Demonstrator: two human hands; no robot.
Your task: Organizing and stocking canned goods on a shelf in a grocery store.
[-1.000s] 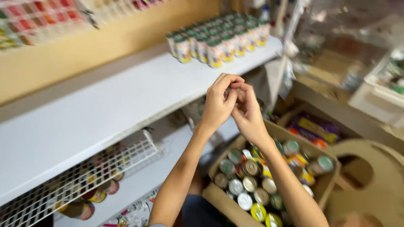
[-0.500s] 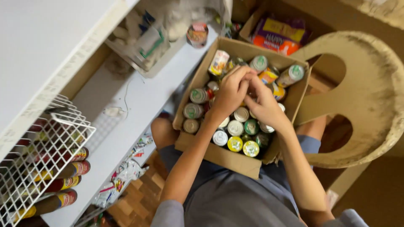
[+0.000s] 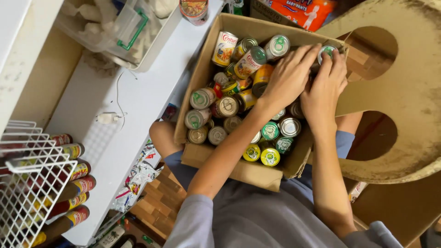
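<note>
Item: cardboard box [image 3: 239, 167] of small cans, resting on the person's lap, open top facing up.

Contents: cans [image 3: 216, 108] standing mostly upright, lids up, long axes pointing toward the camera; a few at the far end are lying tilted on top of the others.

Left hand [image 3: 288, 76]: lying palm-down over the cans at the far right part of the box, fingers spread and curled; what the grip is closing on is hidden beneath the palm, so it cannot be told.

Right hand [image 3: 325, 89]: lying just beside the left, touching it; fingertips are closing round a green-lidded can [image 3: 328, 51] at the box's far right corner, against the box wall. This hand is the nearer one to that can.

Bounds: the can is sitting tight between the box wall and neighbouring cans, leaving upward as the open way. A curved brown board [image 3: 404, 92] is crowding the right side. Open room is lying to the left, over the white shelf [image 3: 138, 105], beyond the box's left wall.

Nearby: wire basket [image 3: 32, 183] with red-labelled cans at lower left; clear plastic tub [image 3: 117, 27] at the shelf's far end.
</note>
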